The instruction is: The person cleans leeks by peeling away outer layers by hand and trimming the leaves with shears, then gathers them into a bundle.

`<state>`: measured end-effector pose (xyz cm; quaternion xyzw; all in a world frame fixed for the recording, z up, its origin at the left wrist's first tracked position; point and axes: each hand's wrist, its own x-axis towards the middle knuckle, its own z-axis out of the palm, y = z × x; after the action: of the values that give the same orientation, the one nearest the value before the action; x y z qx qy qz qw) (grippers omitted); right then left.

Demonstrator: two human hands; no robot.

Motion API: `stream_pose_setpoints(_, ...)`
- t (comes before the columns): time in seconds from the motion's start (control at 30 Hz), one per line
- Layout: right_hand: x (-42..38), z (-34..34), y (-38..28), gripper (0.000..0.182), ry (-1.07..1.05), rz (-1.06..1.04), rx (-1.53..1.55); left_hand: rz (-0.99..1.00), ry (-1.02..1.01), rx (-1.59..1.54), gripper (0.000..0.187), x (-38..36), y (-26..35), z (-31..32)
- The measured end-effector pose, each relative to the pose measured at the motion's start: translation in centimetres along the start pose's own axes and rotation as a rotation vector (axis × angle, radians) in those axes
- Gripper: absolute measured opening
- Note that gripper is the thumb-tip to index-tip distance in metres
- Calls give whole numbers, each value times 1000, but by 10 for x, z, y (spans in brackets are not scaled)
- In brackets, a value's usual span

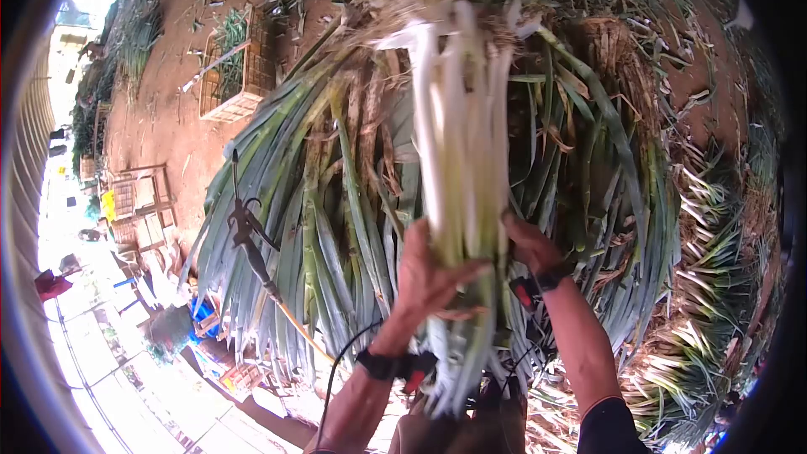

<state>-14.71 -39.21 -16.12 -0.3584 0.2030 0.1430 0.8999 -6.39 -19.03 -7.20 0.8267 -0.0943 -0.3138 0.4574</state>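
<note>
A bunch of leeks (462,134) stretches away from me, white shanks and roots at the far end, green leaves toward my body; the root end is smeared by motion. My left hand (430,279) is wrapped around the bunch from the left, thumb across the stalks. From the right, my right hand (531,248) grips the same bunch, its fingers partly hidden behind it. Beneath the bunch lies a broad heap of leeks (311,227) with long green leaves hanging toward me. A spray gun (252,256) with a thin hose rests over the heap's left side.
A plastic crate (234,76) with green leaves in it stands on the brown ground at upper left. More wooden crates (139,202) are farther left. Rows of leeks (706,261) line the right side, and cut leaves litter the ground at the top.
</note>
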Motion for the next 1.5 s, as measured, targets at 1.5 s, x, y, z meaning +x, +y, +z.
stream_pose_setpoints(1.5, -206, 12, 0, 62, 225, 156, -115, -296, -400, -617, 113, -134, 71, 54)
